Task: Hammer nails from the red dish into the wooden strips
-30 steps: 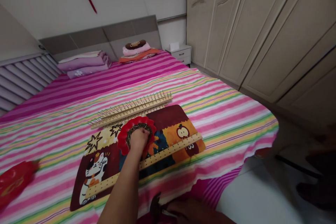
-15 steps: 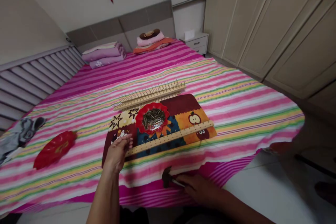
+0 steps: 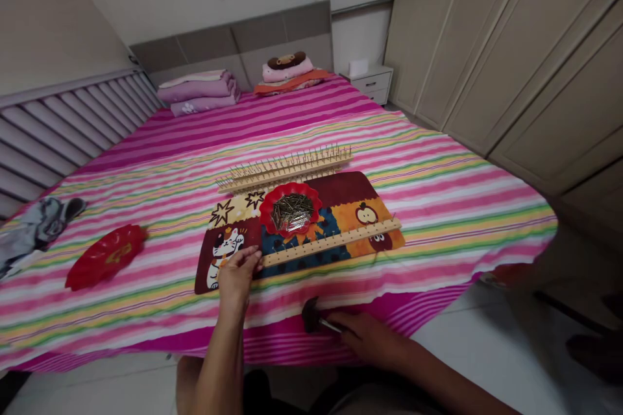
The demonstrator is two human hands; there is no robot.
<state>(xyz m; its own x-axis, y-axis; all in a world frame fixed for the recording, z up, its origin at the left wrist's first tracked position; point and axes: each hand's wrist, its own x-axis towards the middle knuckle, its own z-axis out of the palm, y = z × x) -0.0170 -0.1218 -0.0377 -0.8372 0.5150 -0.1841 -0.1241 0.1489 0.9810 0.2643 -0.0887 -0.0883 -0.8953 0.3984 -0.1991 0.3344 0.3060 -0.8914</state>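
A narrow wooden strip with a row of small dots or holes along it lies across the patterned mat. My left hand is closed around its left end, fingers and thumb bent together; whether a nail is also between them is hidden. My right hand grips the handle of a hammer, whose dark head hangs low over the bed's near edge, apart from the strip. Behind the strip, a red scalloped bowl holds many loose nails.
Wooden strips bristling with upright nails lie behind the bowl. On the left are a red scalloped plate and crumpled grey cloth. Folded bedding is by the headboard; wardrobes stand right.
My left hand has moved right and down onto the strip's left end, uncovering the cat picture on the mat. My right hand keeps the hammer in nearly the same place. The view has shifted slightly.
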